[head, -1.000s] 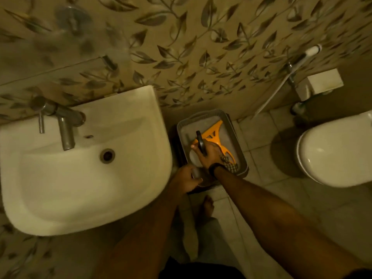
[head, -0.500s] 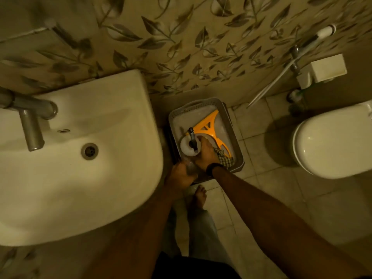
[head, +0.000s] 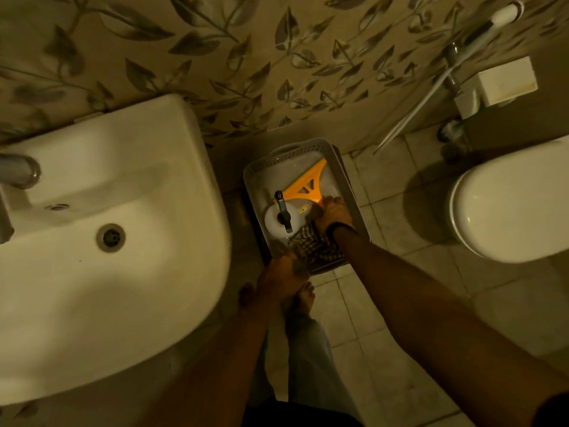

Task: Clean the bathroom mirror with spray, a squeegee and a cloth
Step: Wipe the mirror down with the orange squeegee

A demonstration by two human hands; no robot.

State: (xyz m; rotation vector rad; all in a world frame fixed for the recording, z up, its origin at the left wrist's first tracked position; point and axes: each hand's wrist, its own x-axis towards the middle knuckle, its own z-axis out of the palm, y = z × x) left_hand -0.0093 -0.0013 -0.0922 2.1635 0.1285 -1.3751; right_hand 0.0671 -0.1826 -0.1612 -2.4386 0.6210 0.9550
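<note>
A grey basket (head: pixel 289 149) stands on the tiled floor between the sink and the toilet. An orange squeegee (head: pixel 308 183) lies inside it, next to a white spray bottle (head: pixel 272 224) with a black trigger and a checked cloth (head: pixel 311 245). My right hand (head: pixel 334 212) is inside the basket, its fingers curled over the squeegee's handle end, which it hides. The spray bottle stands free to its left. My left hand (head: pixel 284 272) grips the basket's near left corner and is slightly blurred.
A white sink (head: pixel 123 272) with a metal tap (head: pixel 18 171) fills the left. A white toilet (head: pixel 508 204) is at the right, with a toilet brush (head: pixel 452 149), a sprayer hose (head: pixel 431 97) and a white box (head: pixel 505 81) behind it. My bare foot (head: pixel 303 297) is just before the basket.
My right hand has let go of the spray bottle, which now stands in the basket, and moved right onto the squeegee's handle. My left hand stays on the basket's corner.
</note>
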